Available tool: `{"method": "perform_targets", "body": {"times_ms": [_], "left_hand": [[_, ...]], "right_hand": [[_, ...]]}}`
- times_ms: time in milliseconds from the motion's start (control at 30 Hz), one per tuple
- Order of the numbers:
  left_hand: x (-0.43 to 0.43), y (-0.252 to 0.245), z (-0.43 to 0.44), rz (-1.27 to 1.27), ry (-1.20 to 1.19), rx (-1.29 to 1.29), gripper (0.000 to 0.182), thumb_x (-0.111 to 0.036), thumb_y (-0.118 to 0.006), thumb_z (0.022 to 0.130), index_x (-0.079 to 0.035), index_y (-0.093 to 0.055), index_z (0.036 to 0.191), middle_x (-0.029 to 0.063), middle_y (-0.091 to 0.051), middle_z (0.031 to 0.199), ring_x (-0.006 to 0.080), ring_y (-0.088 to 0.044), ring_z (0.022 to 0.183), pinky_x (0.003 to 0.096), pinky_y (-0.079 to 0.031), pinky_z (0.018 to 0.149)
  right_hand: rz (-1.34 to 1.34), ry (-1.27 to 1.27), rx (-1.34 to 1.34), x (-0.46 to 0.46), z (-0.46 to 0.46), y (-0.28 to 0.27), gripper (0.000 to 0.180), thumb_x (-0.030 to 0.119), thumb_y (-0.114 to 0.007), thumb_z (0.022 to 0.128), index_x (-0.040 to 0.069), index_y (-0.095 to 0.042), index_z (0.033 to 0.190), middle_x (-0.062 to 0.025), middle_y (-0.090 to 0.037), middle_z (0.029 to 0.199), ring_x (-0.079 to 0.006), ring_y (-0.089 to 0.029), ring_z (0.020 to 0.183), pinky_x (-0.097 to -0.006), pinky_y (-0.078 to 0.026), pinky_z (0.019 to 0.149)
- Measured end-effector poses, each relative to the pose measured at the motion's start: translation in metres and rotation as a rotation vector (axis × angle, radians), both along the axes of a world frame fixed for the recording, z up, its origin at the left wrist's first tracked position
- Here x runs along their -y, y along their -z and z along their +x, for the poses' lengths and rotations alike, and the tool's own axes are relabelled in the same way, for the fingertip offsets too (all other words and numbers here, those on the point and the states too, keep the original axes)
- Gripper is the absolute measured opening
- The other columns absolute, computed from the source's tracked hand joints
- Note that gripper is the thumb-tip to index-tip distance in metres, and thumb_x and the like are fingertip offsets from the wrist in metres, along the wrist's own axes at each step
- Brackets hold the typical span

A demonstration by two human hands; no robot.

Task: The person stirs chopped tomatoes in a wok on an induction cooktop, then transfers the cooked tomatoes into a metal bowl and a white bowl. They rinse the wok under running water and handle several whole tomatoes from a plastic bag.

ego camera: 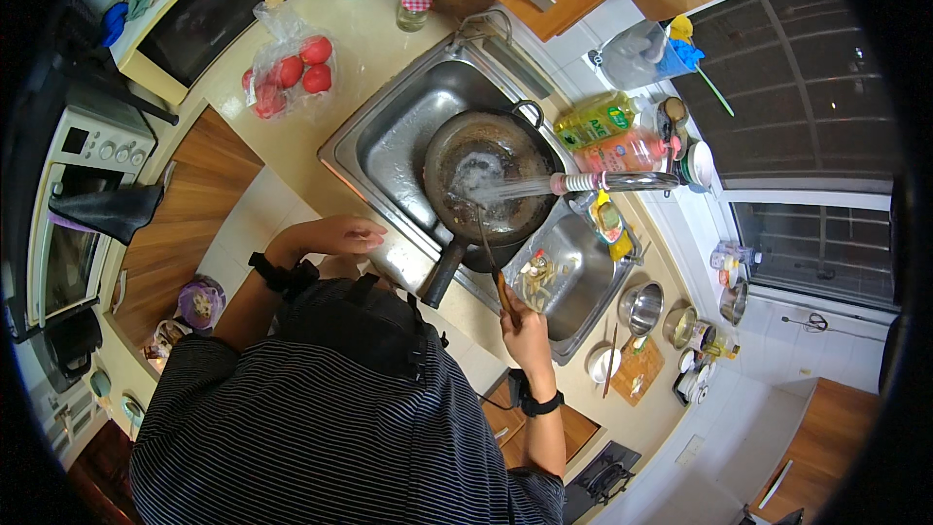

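Note:
Water runs from the faucet into a dark wok that rests over the divider of a double steel sink. My right hand grips the wooden handle of a spatula, whose thin metal shaft reaches down into the wok's wet inside. The wok's black handle points towards my body. My left hand is held near the sink's front edge, fingers loosely extended, with nothing in it. Food scraps lie in the smaller basin, right of the wok.
Tomatoes in a plastic bag and a lidded glass jar stand on the left counter. Dish soap bottles line the sink's back. To the right are a steel bowl, a white bowl, chopsticks and a cutting board.

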State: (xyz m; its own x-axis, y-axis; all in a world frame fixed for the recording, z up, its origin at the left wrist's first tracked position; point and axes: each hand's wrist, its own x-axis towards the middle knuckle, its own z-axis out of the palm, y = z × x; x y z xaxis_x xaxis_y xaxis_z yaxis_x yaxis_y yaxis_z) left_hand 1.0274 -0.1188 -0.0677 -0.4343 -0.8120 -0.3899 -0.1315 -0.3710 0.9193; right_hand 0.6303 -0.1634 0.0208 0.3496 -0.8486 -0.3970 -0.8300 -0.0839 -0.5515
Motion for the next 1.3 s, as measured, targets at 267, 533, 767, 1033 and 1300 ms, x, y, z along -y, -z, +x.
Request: {"method": "perform_targets", "body": {"times_ms": [267,533,767,1033,1300], "left_hand": [[-0.003,0.004,-0.001,0.027,0.011,-0.002,0.05,-0.031,-0.06,0.098,0.004,-0.056,0.133,0.015,-0.066,0.121,0.0174,-0.06,0.111,0.0289,-0.046,0.095],[-0.009,0.008,0.007,0.033,-0.012,0.015,0.05,-0.033,-0.059,0.099,0.003,-0.056,0.133,0.0136,-0.065,0.125,0.018,-0.059,0.114,0.0305,-0.046,0.098],[-0.011,0.015,0.01,0.113,0.014,-0.018,0.052,-0.031,-0.057,0.101,0.001,-0.047,0.141,0.0127,-0.061,0.131,0.0174,-0.055,0.121,0.0311,-0.044,0.103],[-0.01,0.023,0.008,0.14,0.011,-0.053,0.052,-0.027,-0.057,0.102,0.0,-0.044,0.144,0.013,-0.059,0.133,0.0174,-0.054,0.123,0.0312,-0.044,0.103],[-0.009,0.019,0.006,0.125,-0.011,-0.083,0.049,-0.027,-0.058,0.102,0.0,-0.048,0.141,0.0125,-0.062,0.13,0.0168,-0.056,0.12,0.0311,-0.046,0.101]], "right_hand": [[-0.016,0.169,0.387,-0.019,0.009,0.038,0.045,0.005,-0.064,0.092,0.003,-0.058,0.136,0.0009,-0.05,0.071,-0.0064,-0.039,0.06,-0.0231,-0.039,0.055],[0.061,0.153,0.437,-0.019,0.015,0.057,0.045,0.004,-0.064,0.092,0.004,-0.058,0.137,0.0022,-0.061,0.08,-0.0057,-0.043,0.063,-0.0232,-0.042,0.058],[0.025,0.092,0.378,-0.03,-0.001,0.036,0.046,-0.001,-0.062,0.091,0.002,-0.057,0.137,0.0031,-0.063,0.083,-0.0036,-0.045,0.064,-0.0227,-0.045,0.063],[-0.048,0.06,0.071,-0.038,-0.024,0.008,0.042,-0.001,-0.064,0.089,-0.001,-0.061,0.13,-0.0224,-0.07,0.094,-0.0169,-0.057,0.059,-0.0283,-0.049,0.06],[0.625,0.689,0.731,-0.034,-0.008,0.003,0.045,0.01,-0.053,0.1,0.007,-0.05,0.144,-0.0059,-0.058,0.07,-0.0039,-0.034,0.038,-0.0195,-0.022,0.034]]}}
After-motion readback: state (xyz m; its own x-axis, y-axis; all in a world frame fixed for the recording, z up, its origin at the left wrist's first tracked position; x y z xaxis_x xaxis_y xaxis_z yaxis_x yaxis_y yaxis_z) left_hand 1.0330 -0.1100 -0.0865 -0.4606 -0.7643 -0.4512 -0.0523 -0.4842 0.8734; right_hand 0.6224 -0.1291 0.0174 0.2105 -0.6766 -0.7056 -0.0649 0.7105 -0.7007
